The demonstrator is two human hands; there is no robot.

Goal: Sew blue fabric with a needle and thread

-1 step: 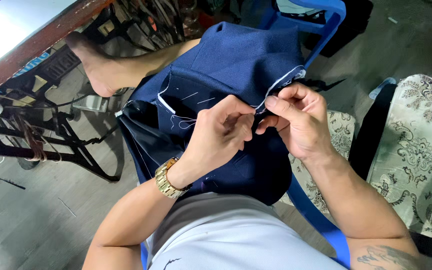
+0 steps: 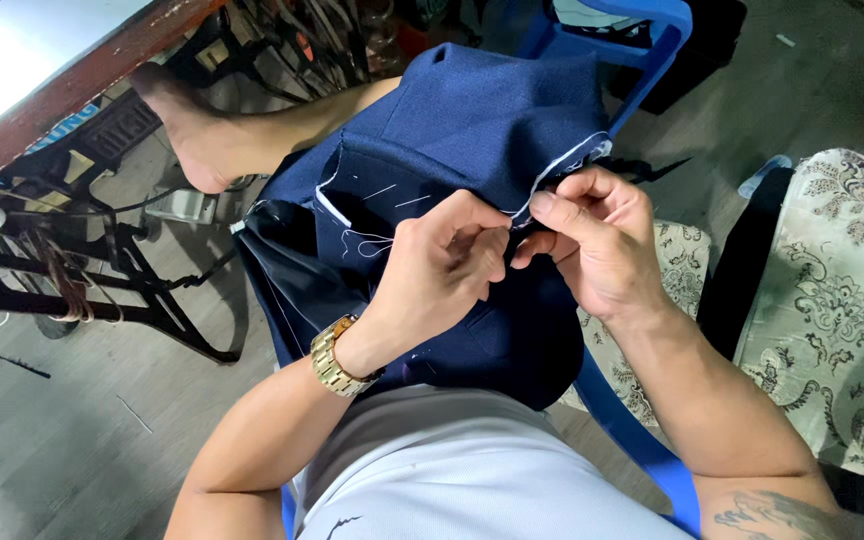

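A dark blue garment (image 2: 482, 110) is draped over the person's lap and raised knee, with its darker lining (image 2: 292, 270) turned out on the left side. White basting stitches (image 2: 382, 190) are seen across the cloth, and a white edge (image 2: 562, 170) runs along the fold near the top. The left hand (image 2: 442, 270) is curled with its fingertips pinched together on the cloth just under that fold; whether a needle is held there cannot be told. A gold wristwatch (image 2: 337, 358) is worn on the left wrist. The right hand (image 2: 592, 240) is closed on the white-edged fold, which is gripped between thumb and fingers. The two hands are touching at the fingertips. A blue plastic chair (image 2: 642, 450) is seen beneath the person. A cushion with a flower pattern (image 2: 842, 310) lies to the right. To the upper left, a wooden desk (image 2: 52, 100) stands over a black iron sewing-machine frame (image 2: 102, 280), against which a bare foot (image 2: 197, 140) is rested.
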